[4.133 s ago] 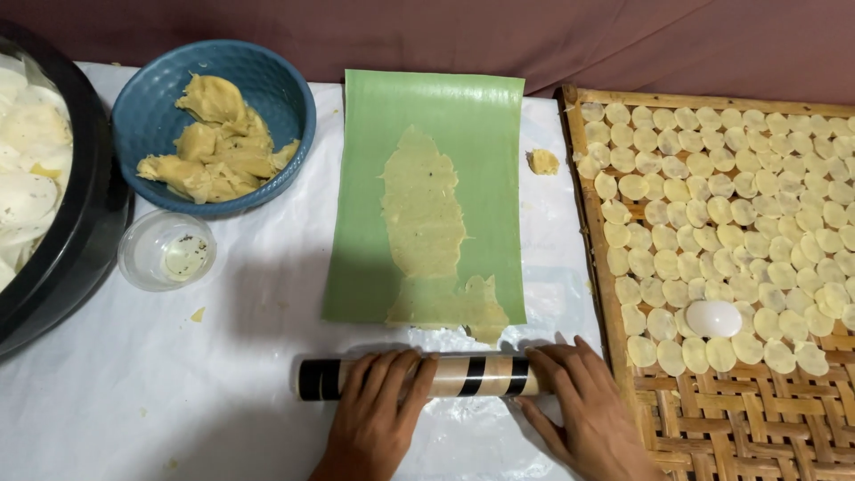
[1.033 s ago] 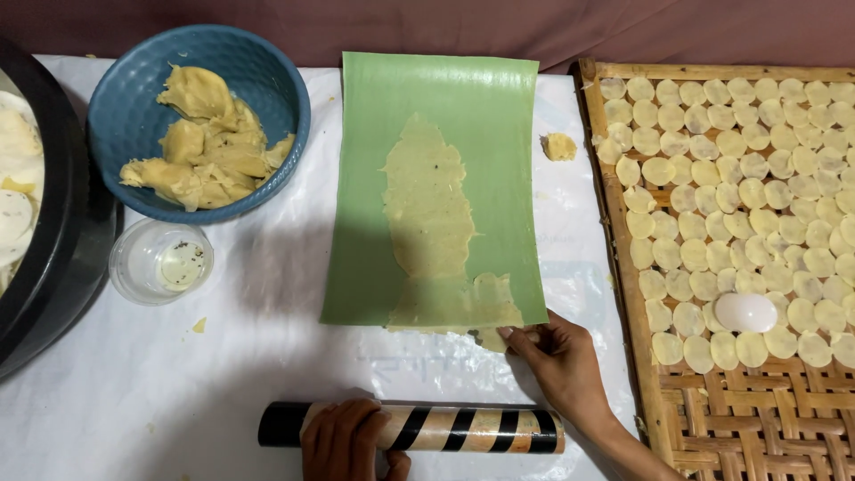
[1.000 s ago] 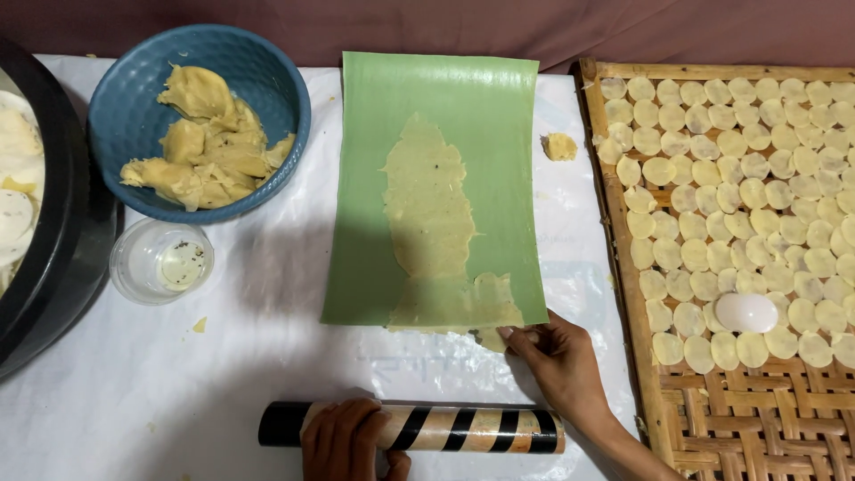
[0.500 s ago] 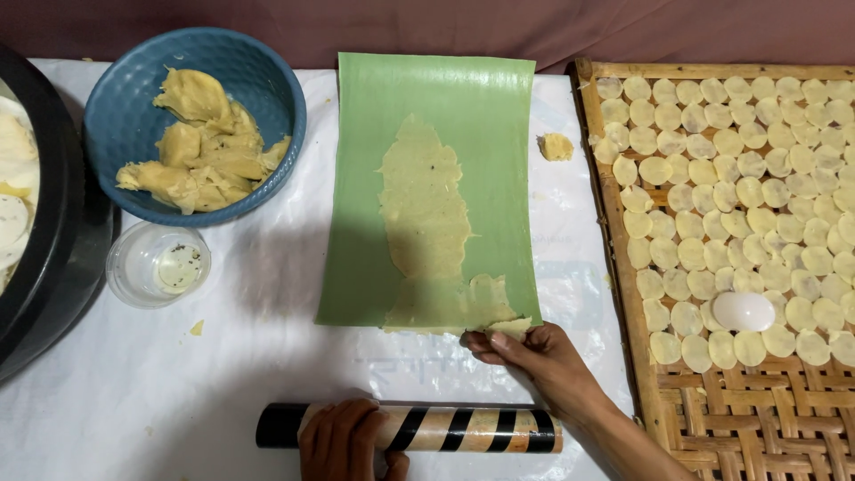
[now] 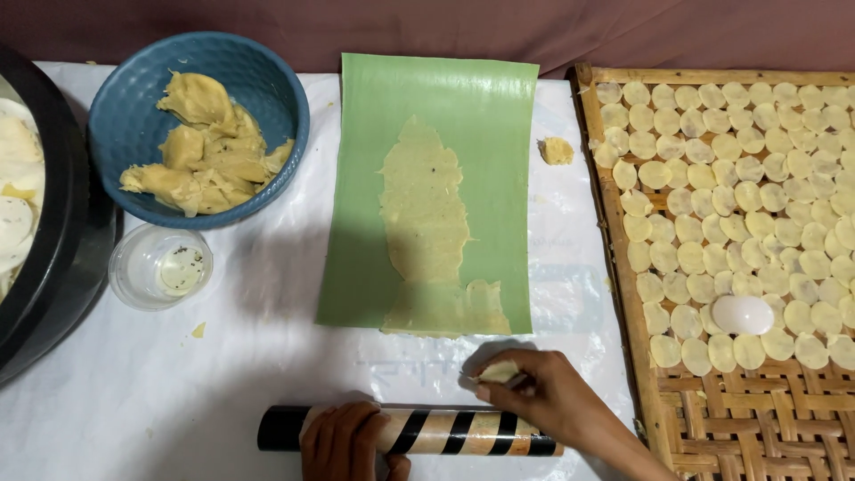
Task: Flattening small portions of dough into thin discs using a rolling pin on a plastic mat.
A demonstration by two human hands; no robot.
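L hand [image 5: 349, 438]: at 6 o'clock, lying over the rolling pin, fingers curled down on top of it, gripping.
Rolling pin [image 5: 445, 431]: black w/ tan stripes, lies crosswise on the counter at 6 o'clock, just below the leaf's near edge.
R hand [image 5: 543, 398]: just right of the L hand, above the pin's right end; fingers pressed together, pinching a small dough scrap [image 5: 499, 370] at the tips.
Scrap pos.: just off the leaf's near edge, apart from the sheet.
Leaf [image 5: 436, 191]: green banana leaf, flat, centre of the counter, long axis 12–6.
Dough sheet [image 5: 426, 223]: thin, pale yellow, ragged strip down the leaf's middle, wider at the near end, reaches the near edge.
Blue bowl [image 5: 120, 134]: at 10 o'clock, holds lumps of yellow dough [image 5: 207, 147].
Small clear cup [image 5: 160, 265]: just below the bowl, some whitish liquid in it.
Black pot [image 5: 62, 258]: far left, at 9 o'clock, cut off by the edge.
Woven tray [image 5: 712, 419]: 3 o'clock, rows of small dough rounds [image 5: 730, 169]; a white oval cutter [image 5: 743, 314] rests on them.
Loose crumb [image 5: 557, 150]: btw leaf and tray, at 1 o'clock.
Counter [image 5: 134, 392]: white plastic cover.
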